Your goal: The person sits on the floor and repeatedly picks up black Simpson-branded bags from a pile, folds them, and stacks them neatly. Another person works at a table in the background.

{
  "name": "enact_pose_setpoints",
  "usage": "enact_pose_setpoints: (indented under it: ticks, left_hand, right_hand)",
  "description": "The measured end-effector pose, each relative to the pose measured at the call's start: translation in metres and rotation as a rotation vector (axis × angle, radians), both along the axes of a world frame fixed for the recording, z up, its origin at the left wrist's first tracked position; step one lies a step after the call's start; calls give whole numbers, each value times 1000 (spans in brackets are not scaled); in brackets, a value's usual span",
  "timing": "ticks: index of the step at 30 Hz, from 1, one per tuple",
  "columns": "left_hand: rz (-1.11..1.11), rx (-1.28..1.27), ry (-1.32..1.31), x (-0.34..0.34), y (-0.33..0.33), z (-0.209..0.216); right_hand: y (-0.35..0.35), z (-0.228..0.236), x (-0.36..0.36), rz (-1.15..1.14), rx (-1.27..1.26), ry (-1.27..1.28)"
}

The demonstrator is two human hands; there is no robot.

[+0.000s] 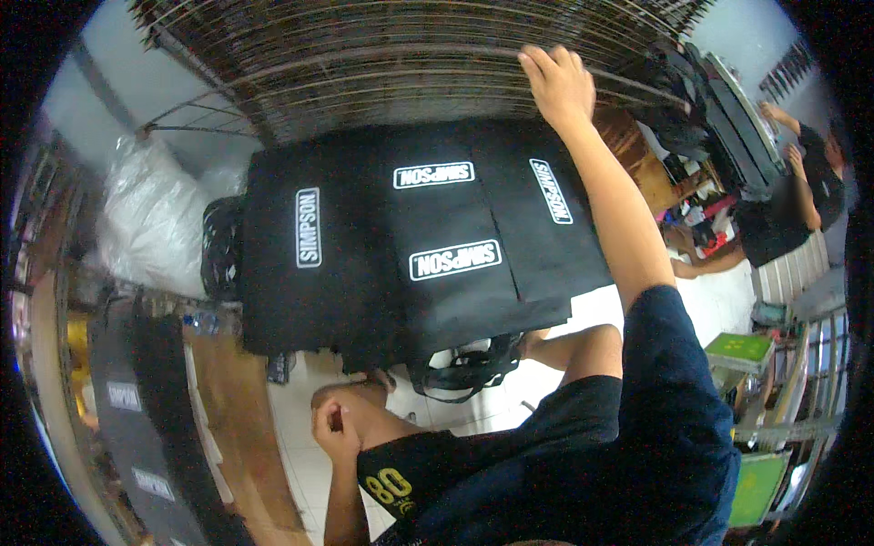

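Observation:
Up at the far side, my right hand (pixel 560 86) is stretched out with its fingers curled over a thin metal bar (pixel 446 48) of a wire rack. Below that arm lie several black fabric panels (pixel 355 227), spread flat and overlapping, each with a white-framed printed label. Close to my bent knee is my left hand (pixel 337 435), fingers loosely bent with a gap to the thumb; I see nothing held in it. A black strap bundle (pixel 469 371) hangs below the panels' near edge.
Clear plastic bags (pixel 150 218) bulge left of the panels. More labelled black fabric (pixel 146 409) lies at lower left beside a wooden board (pixel 238 428). Another person (pixel 792 214) sits at the right. Green-topped stools (pixel 739 350) stand nearer, also on the right.

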State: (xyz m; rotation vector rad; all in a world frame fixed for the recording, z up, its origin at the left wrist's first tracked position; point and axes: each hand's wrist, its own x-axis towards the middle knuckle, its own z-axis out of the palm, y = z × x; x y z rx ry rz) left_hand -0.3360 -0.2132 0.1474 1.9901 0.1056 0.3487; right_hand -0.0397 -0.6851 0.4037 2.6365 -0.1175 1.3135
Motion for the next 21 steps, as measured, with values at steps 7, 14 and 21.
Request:
enact_pose_setpoints:
  ticks: [7,14,21]
  left_hand:
    - [-54,62,2,3,-5,16]
    - [-60,85,-41,-5,-5,5]
    - [-43,124,16,-17,1,7]
  right_hand:
    - [22,-77,-114,74,46,281]
    - [39,-206,-206,89,137,770]
    - [59,-289,-230,6,367,1102]
